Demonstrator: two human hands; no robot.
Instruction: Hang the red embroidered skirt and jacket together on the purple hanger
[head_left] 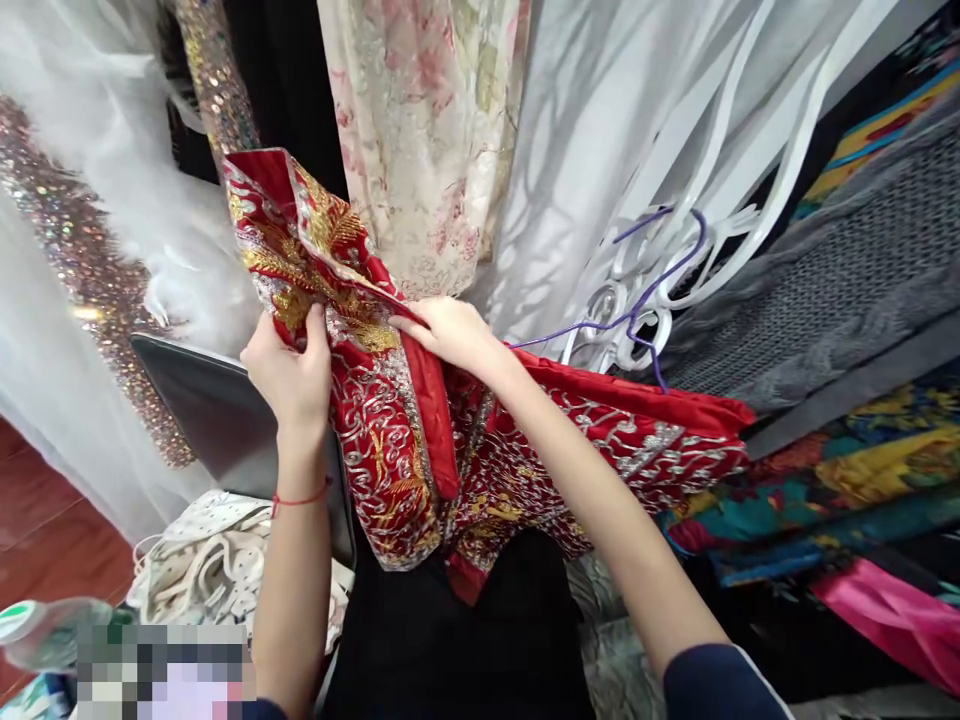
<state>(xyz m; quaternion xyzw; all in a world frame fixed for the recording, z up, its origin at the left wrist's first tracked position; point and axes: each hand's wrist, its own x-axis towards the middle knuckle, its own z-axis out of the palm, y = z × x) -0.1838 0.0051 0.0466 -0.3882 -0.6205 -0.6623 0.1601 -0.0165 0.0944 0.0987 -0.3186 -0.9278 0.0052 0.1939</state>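
Note:
A red garment (pixel 375 430) with gold and silver embroidery lies across my lap, its red-trimmed part stretching off to the right. My left hand (pixel 292 370) pinches the cloth at the left, thumb on top of the embroidery. Farther right, my right hand (pixel 450 335) grips the garment's edge near the red band, fingers closed over it. The upper left end of the garment stands up folded, showing plain red lining. A purple hanger (pixel 637 310) shows above the right part of the garment; its lower end is partly hidden behind the cloth.
Floral cream fabric (pixel 427 130) and white curtains (pixel 570 150) hang ahead. White scrolled metalwork (pixel 720 200) stands at the right, beside grey knit (pixel 847 240) and patterned fabrics. At the left are a dark panel (pixel 210 420), a pile of white cloth (pixel 217 560) and a clear bottle (pixel 56 635).

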